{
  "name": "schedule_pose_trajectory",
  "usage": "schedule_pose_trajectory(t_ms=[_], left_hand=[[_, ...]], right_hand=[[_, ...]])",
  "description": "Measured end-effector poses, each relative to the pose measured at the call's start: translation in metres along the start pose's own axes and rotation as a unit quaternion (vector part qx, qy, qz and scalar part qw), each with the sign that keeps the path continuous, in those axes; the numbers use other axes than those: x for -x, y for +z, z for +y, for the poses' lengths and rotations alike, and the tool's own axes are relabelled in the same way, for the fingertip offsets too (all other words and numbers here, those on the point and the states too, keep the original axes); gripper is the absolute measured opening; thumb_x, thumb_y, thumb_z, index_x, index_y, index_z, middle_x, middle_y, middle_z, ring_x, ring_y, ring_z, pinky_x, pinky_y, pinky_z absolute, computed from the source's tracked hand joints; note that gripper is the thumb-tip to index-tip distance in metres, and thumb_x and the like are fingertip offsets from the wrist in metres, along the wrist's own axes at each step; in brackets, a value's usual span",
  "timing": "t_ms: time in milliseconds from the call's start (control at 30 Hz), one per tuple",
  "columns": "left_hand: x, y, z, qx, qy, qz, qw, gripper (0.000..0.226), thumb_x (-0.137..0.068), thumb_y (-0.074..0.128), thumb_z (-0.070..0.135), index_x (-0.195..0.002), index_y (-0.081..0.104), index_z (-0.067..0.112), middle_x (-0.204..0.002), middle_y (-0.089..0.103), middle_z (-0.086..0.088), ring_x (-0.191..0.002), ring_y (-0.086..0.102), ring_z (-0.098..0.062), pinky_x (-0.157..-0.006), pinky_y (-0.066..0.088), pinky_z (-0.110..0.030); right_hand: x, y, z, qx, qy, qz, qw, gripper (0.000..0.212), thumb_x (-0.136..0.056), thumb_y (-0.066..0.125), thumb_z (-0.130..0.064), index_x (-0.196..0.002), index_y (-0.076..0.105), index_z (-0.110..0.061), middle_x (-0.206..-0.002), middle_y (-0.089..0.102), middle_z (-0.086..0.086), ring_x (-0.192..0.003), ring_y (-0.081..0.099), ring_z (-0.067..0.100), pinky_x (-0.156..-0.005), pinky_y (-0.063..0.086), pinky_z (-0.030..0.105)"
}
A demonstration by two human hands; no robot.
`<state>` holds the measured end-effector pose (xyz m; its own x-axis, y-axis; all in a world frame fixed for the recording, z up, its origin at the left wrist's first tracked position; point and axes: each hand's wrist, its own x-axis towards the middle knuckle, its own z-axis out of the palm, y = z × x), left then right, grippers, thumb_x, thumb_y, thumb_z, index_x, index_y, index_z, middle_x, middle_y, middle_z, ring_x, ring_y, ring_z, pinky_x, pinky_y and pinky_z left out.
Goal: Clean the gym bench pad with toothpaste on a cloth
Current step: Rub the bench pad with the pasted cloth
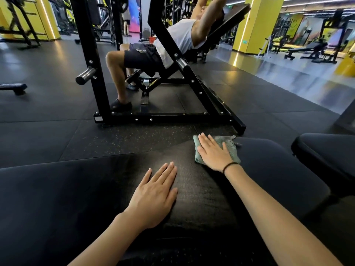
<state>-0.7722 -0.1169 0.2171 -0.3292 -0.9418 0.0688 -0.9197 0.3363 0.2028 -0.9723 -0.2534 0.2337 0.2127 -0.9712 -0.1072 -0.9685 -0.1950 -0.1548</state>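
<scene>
The black gym bench pad point(76, 198) fills the lower part of the head view. A grey-green cloth point(231, 144) lies at the pad's far edge, and my right hand point(213, 153) presses flat on it with straight fingers. A black band sits on that wrist. My left hand point(153, 194) rests flat on the bare pad nearer to me, fingers straight, holding nothing. No toothpaste tube is in view.
A second black pad point(326, 150) stands at the right. Beyond my pad, a black steel rack frame point(163, 118) rests on the rubber floor, with a person lying on an incline bench inside it. Yellow pillars and other machines stand further back.
</scene>
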Motion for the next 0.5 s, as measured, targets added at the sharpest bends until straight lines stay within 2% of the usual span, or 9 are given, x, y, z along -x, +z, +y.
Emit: schedule_pose_trajectory(t_ms=[100,133,200,233,267,300,333,400,500], left_hand=[[0.000,-0.003,0.000,0.001,-0.002,-0.013,1.000,0.082,-0.075,-0.020,0.065,-0.147,-0.015,0.027,-0.153,-0.022,0.014,-0.138,-0.026,-0.002,-0.112,-0.019,-0.030],[0.000,-0.004,0.001,0.003,-0.002,-0.017,1.000,0.083,-0.073,-0.019,0.065,-0.147,-0.014,0.026,-0.153,-0.022,0.014,-0.138,-0.026,-0.002,-0.112,-0.019,-0.030],[-0.001,-0.005,0.005,0.010,0.001,-0.016,1.000,0.085,-0.071,-0.017,0.060,-0.148,-0.013,0.026,-0.153,-0.023,0.015,-0.139,-0.026,-0.003,-0.111,-0.019,-0.031],[-0.004,-0.004,0.010,0.010,0.012,-0.013,1.000,0.085,-0.071,-0.017,0.059,-0.149,-0.012,0.026,-0.152,-0.023,0.015,-0.139,-0.026,-0.003,-0.111,-0.019,-0.031],[-0.009,-0.003,0.018,0.010,0.029,-0.008,0.999,0.084,-0.072,-0.016,0.059,-0.149,-0.011,0.026,-0.152,-0.023,0.015,-0.139,-0.026,-0.003,-0.111,-0.019,-0.031],[-0.014,-0.001,0.027,0.013,0.050,-0.005,0.999,0.084,-0.073,-0.015,0.058,-0.150,-0.010,0.026,-0.152,-0.022,0.016,-0.140,-0.025,-0.003,-0.112,-0.018,-0.031],[-0.021,0.001,0.038,0.019,0.069,-0.005,0.997,0.083,-0.074,-0.014,0.058,-0.150,-0.008,0.026,-0.153,-0.021,0.016,-0.140,-0.024,-0.002,-0.113,-0.017,-0.031],[-0.038,0.007,0.057,0.031,0.099,-0.009,0.995,0.083,-0.075,-0.013,0.057,-0.151,-0.006,0.026,-0.156,-0.017,0.015,-0.140,-0.022,-0.001,-0.114,-0.015,-0.031],[-0.058,0.017,0.073,0.027,0.110,-0.009,0.994,0.084,-0.074,-0.012,0.057,-0.151,-0.006,0.024,-0.157,-0.014,0.013,-0.141,-0.021,-0.001,-0.113,-0.016,-0.031]], right_hand=[[0.096,0.011,0.021,0.024,-0.071,0.015,0.997,0.078,-0.078,-0.020,-0.063,-0.149,-0.009,-0.034,-0.155,-0.016,-0.022,-0.143,-0.014,-0.001,-0.118,-0.002,0.041],[0.132,0.017,0.030,0.018,-0.080,0.022,0.996,0.078,-0.078,-0.023,-0.066,-0.148,-0.009,-0.037,-0.155,-0.015,-0.024,-0.142,-0.014,-0.004,-0.118,-0.002,0.036],[0.193,0.028,0.043,0.047,-0.083,0.028,0.995,0.064,-0.094,-0.007,-0.057,-0.151,0.011,-0.035,-0.158,0.007,-0.020,-0.143,0.005,-0.003,-0.111,0.012,0.030],[0.211,0.027,0.046,0.050,-0.066,-0.008,0.997,0.059,-0.099,0.003,-0.052,-0.151,0.020,-0.031,-0.157,0.017,-0.018,-0.142,0.015,0.000,-0.106,0.018,0.030],[0.218,0.024,0.048,0.060,-0.059,-0.022,0.996,0.056,-0.100,0.008,-0.049,-0.151,0.021,-0.030,-0.157,0.019,-0.018,-0.142,0.017,0.001,-0.104,0.020,0.030],[0.217,0.019,0.046,0.041,-0.052,-0.037,0.997,0.055,-0.100,0.006,-0.049,-0.151,0.016,-0.033,-0.157,0.011,-0.022,-0.143,0.011,-0.001,-0.107,0.016,0.031],[0.210,0.016,0.046,0.036,-0.083,0.003,0.996,0.054,-0.097,0.000,-0.052,-0.150,0.004,-0.040,-0.155,-0.003,-0.030,-0.142,-0.003,-0.006,-0.111,0.006,0.030],[0.189,0.013,0.046,0.013,-0.094,0.005,0.995,0.061,-0.082,-0.016,-0.061,-0.142,-0.014,-0.050,-0.145,-0.025,-0.038,-0.133,-0.028,-0.013,-0.112,-0.015,0.028],[0.140,0.010,0.052,0.014,-0.092,0.034,0.995,0.080,-0.066,-0.032,-0.069,-0.141,-0.018,-0.045,-0.148,-0.025,-0.032,-0.135,-0.028,-0.011,-0.115,-0.014,0.032]])
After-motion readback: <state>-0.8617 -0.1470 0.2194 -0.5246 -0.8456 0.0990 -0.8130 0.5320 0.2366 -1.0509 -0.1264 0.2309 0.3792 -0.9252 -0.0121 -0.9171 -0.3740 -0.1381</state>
